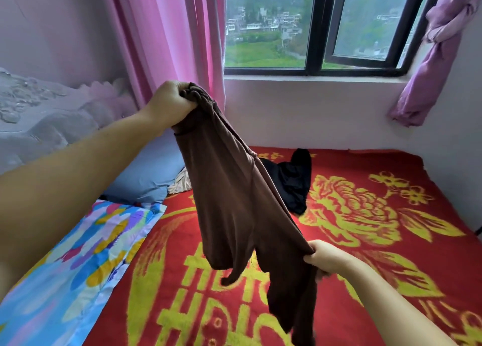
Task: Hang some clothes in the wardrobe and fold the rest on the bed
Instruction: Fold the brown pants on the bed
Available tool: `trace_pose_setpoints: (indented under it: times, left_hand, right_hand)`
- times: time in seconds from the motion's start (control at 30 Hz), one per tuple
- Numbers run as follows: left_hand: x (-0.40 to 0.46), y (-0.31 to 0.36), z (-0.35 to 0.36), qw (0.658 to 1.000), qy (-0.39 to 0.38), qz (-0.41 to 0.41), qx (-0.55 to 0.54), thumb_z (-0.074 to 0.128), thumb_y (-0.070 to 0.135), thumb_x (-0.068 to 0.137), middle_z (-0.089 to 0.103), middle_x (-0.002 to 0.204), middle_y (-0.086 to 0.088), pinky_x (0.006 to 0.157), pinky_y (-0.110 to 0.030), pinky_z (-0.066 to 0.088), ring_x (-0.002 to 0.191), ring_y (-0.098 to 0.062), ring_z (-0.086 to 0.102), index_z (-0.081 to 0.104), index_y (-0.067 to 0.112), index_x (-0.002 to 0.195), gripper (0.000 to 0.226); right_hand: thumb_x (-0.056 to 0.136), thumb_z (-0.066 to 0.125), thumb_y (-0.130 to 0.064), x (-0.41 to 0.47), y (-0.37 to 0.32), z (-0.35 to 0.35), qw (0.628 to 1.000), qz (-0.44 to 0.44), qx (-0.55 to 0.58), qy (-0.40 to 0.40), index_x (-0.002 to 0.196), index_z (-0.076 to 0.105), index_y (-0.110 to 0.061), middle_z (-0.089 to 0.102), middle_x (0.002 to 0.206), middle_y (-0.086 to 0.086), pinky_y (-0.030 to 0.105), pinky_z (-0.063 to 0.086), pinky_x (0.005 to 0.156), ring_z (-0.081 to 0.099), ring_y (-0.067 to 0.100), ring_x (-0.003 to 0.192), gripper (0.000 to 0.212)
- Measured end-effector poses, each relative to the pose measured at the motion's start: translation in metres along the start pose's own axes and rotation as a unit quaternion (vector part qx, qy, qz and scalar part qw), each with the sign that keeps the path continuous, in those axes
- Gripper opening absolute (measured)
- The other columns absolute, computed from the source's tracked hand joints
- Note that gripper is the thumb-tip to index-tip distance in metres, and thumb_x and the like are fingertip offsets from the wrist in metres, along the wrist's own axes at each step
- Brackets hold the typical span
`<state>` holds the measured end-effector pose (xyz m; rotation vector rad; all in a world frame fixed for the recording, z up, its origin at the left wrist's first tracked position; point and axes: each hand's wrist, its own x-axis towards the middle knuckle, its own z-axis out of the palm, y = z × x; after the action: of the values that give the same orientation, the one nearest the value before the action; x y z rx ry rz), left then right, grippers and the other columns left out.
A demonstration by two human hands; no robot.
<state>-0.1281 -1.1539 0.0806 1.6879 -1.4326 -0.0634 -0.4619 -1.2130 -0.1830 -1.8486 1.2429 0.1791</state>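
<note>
A brown garment point(234, 202) hangs in the air over the bed. My left hand point(169, 100) grips its bunched upper end, raised high in front of the pink curtain. My right hand point(326, 258) pinches a lower edge of the same garment, near the bed's surface. The cloth stretches slantwise between the two hands and its loose ends dangle below. A black garment point(292, 181) lies crumpled on the red and yellow bed cover point(378, 228), behind the brown one. No wardrobe is in view.
A blue pillow point(151, 171) and a colourful patterned pillow point(73, 262) lie at the bed's left side by the headboard point(39, 119). A window point(313, 32) with a pink curtain point(169, 32) is ahead, a knotted purple curtain point(438, 51) at right. Walls border the bed.
</note>
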Motion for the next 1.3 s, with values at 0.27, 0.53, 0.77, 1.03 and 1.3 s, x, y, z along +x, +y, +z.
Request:
trace_pose_setpoints:
  times: [0.27, 0.53, 0.77, 1.03, 1.3]
  left_hand:
    - [0.056, -0.073, 0.01, 0.99, 0.045, -0.131, 0.004, 0.044, -0.006, 0.081, 0.064, 0.086, -0.009, 0.076, -0.031, 0.047, 0.082, -0.019, 0.057, 0.07, 0.009, 0.097, 0.034]
    - [0.109, -0.067, 0.033, 0.99, 0.116, -0.068, -0.049, 0.046, -0.001, 0.084, 0.065, 0.079, -0.001, 0.057, -0.023, 0.047, 0.073, -0.013, 0.058, 0.07, 0.01, 0.098, 0.03]
    - [-0.071, -0.143, 0.057, 0.98, -0.122, 0.108, -0.117, 0.054, 0.009, 0.075, 0.069, 0.083, 0.021, 0.076, -0.015, 0.046, 0.082, 0.009, 0.061, 0.066, 0.019, 0.089, 0.021]
    - [-0.399, -0.301, 0.172, 0.782, -0.591, 0.012, 0.196, 0.08, 0.017, 0.059, 0.068, 0.101, 0.021, 0.096, -0.019, 0.045, 0.1, 0.005, 0.062, 0.074, 0.032, 0.092, 0.036]
    - [-0.475, -0.296, 0.241, 0.848, -0.476, -0.026, 0.229, 0.05, 0.015, 0.061, 0.067, 0.084, 0.004, 0.064, -0.019, 0.052, 0.07, -0.014, 0.066, 0.077, 0.019, 0.097, 0.045]
  right_hand:
    - [0.085, 0.027, 0.0, 0.05, 0.005, -0.044, 0.977, 0.063, 0.117, 0.164, 0.092, 0.053, -0.02, 0.066, 0.081, 0.016, 0.031, 0.053, 0.042, 0.07, 0.031, 0.055, 0.034]
    - [0.079, 0.044, 0.003, 0.082, -0.031, -0.086, 0.898, -0.008, 0.112, 0.425, 0.072, 0.053, -0.011, 0.061, 0.079, 0.02, 0.038, 0.043, 0.055, 0.053, 0.033, 0.066, 0.018]
    - [0.078, 0.051, 0.014, 0.108, 0.026, -0.045, 0.942, 0.014, 0.03, 0.335, 0.105, 0.07, 0.001, 0.062, 0.119, 0.024, 0.037, 0.044, 0.085, 0.058, 0.036, 0.11, 0.036]
    - [0.09, 0.042, 0.002, 0.123, 0.148, 0.146, 0.971, 0.168, -0.164, -0.055, 0.154, 0.008, -0.014, 0.007, 0.159, 0.019, 0.032, 0.021, 0.115, 0.011, 0.031, 0.148, 0.075]
    - [0.092, 0.047, -0.004, 0.132, 0.207, 0.204, 0.975, 0.205, -0.085, -0.025, 0.146, 0.032, -0.004, 0.044, 0.143, 0.019, 0.027, 0.032, 0.104, 0.044, 0.027, 0.132, 0.056]
